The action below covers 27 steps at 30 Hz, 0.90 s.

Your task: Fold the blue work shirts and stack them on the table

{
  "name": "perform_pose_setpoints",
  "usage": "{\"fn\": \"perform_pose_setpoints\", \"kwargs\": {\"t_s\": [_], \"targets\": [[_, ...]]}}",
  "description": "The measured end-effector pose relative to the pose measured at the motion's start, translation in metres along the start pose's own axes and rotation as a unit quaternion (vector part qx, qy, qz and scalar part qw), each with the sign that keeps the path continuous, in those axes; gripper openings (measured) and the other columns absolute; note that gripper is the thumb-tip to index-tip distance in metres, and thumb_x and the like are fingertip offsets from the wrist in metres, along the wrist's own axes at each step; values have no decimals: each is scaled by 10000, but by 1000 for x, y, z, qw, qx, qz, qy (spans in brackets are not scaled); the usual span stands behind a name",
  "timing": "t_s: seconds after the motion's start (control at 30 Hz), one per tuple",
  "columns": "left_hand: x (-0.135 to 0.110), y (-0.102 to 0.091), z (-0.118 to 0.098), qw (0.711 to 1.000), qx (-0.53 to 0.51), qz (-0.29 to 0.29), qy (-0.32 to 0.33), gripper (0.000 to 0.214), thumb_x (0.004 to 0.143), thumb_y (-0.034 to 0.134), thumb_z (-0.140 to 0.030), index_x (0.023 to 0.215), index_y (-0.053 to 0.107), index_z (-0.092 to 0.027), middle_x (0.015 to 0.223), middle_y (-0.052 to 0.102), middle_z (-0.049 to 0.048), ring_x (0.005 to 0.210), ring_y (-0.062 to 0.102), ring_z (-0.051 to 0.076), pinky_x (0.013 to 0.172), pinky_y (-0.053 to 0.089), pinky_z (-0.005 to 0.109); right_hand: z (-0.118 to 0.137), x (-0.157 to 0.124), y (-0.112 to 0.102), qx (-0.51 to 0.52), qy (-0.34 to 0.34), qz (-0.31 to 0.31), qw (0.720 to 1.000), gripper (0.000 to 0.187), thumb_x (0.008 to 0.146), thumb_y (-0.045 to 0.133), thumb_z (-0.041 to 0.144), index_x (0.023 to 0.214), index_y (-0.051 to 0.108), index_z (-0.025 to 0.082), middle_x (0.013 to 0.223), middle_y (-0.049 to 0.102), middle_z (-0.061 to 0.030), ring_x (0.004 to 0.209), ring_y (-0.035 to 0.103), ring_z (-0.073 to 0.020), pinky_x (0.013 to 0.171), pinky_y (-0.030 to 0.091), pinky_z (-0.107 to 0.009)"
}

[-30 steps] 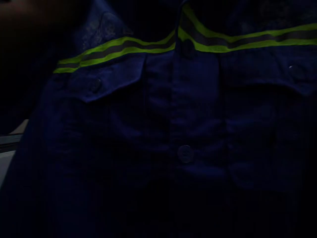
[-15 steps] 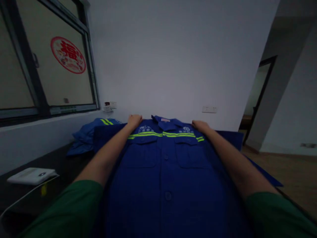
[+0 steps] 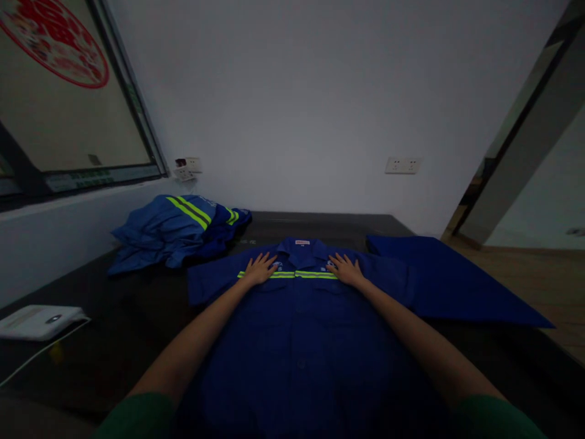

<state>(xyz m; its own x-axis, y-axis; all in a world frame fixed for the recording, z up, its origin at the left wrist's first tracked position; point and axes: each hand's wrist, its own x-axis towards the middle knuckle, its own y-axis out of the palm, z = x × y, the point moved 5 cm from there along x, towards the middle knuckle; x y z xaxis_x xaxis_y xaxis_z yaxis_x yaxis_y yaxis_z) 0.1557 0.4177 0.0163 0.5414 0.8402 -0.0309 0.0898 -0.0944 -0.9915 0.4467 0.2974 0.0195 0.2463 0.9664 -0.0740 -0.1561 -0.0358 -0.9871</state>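
Note:
A dark blue work shirt (image 3: 299,329) with yellow-green reflective stripes lies front side up on the dark table (image 3: 320,223), its collar at the far end. My left hand (image 3: 260,269) rests flat on the chest beside the collar, fingers spread. On the other side of the collar, my right hand (image 3: 346,269) presses flat on the shirt with its fingers apart. Both short sleeves stretch out sideways. The lower part of the shirt fades into shadow near me.
Crumpled blue garments (image 3: 169,228) with reflective stripes are heaped at the back left. A white device (image 3: 43,322) with a cable sits at the left. Flat blue cloth or board (image 3: 457,280) lies at the right. Behind the table stands a wall with a socket plate (image 3: 403,165).
The shirt has come down from being held up by the shoulders to lying on the table. My hands have let go of the shoulders and now lie flat. The view has tilted down.

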Motion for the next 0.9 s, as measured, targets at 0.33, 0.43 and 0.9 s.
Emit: {"fn": "perform_pose_setpoints", "kwargs": {"t_s": [0.33,0.43,0.9], "targets": [[49,1,10,1000,-9,-28,-4,587,946,219,-589,1474,308,-349,1578,229,25,1454,178,277,1137,154,566,-11,54,0,3,-6,-11,1000,624,948,245,598,1504,244,317,1587,175,-17,1452,135,-307,1118,97,-629],[55,2,15,998,-24,-52,-5,560,944,281,-576,1447,363,-343,1561,282,30,1442,215,283,1136,163,569,-14,62,-1,10,-18,-28,999,607,955,271,576,1496,277,302,1578,212,-26,1445,161,-312,1116,114,-632],[140,-6,-23,993,-61,-69,72,535,956,338,-324,1442,369,-102,1527,328,142,1428,270,233,1154,245,390,87,88,-6,29,-141,-94,985,515,973,370,429,1435,421,208,1524,336,-114,1399,298,-317,1100,255,-576]]}}
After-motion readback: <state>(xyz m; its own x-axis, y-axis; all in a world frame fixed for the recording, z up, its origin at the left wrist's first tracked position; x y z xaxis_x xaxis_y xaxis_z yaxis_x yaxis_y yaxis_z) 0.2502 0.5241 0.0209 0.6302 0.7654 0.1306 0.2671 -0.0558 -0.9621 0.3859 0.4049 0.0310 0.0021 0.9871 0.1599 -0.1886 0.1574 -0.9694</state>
